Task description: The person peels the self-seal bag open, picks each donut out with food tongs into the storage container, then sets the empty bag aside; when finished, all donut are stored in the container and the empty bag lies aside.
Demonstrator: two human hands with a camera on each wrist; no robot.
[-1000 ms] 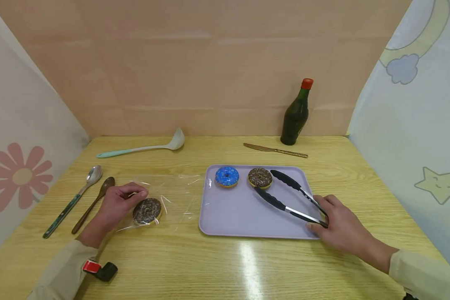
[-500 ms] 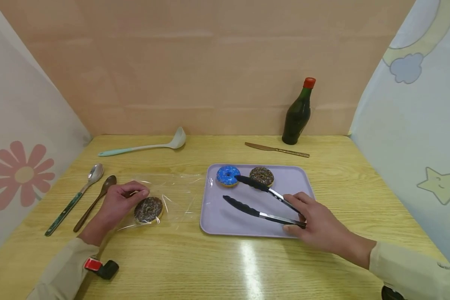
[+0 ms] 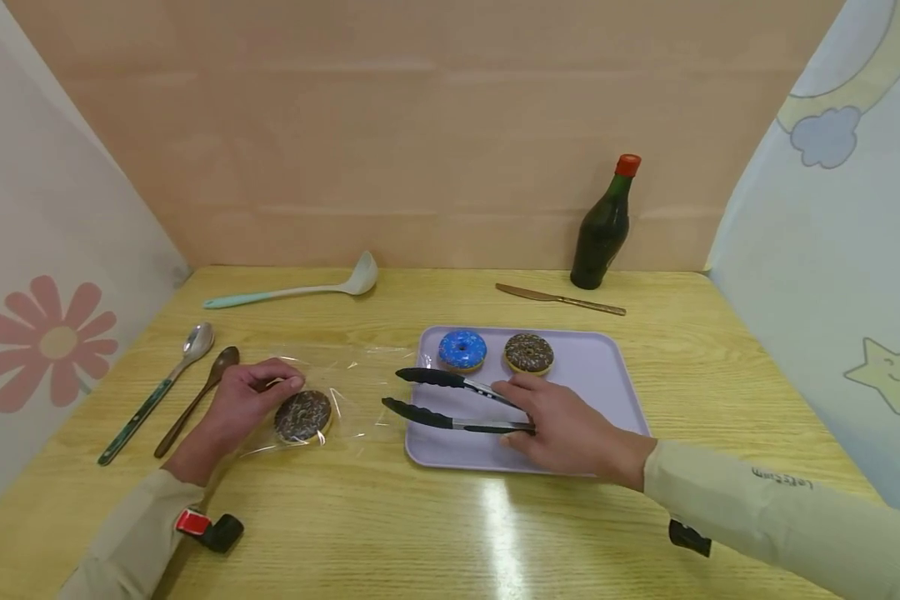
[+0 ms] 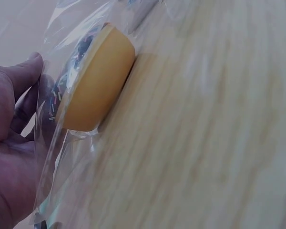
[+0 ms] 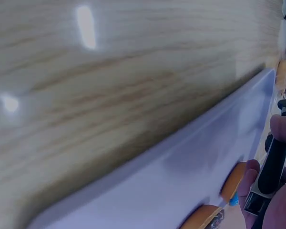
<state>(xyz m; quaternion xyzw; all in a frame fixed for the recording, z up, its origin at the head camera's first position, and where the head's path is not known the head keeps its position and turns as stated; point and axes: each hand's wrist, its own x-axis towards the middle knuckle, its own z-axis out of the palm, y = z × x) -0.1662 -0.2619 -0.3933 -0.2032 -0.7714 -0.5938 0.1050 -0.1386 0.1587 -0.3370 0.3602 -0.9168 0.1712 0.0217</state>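
In the head view, my left hand (image 3: 251, 402) pinches the open end of a clear plastic bag (image 3: 367, 387) lying flat on the table. Inside it is a chocolate-coated, sprinkled donut (image 3: 303, 416); the left wrist view shows its yellow side (image 4: 97, 78) through the film. My right hand (image 3: 573, 429) grips a pair of tongs (image 3: 423, 415) with black tips and metal arms. The tongs' tips are apart with nothing between them, over the bag's right end and the tray's left edge. On the lilac tray (image 3: 600, 387) sit a blue donut (image 3: 462, 349) and a chocolate donut (image 3: 528, 354).
A metal spoon (image 3: 153, 396) and a brown spoon (image 3: 198, 400) lie left of my left hand. Along the back are a ladle (image 3: 300, 291), a table knife (image 3: 562, 299) and a dark green bottle (image 3: 600, 233) with a red cap.
My right hand has carried the tongs left, from over the chocolate donut on the tray to the tray's left edge. The left hand keeps its hold on the bag.
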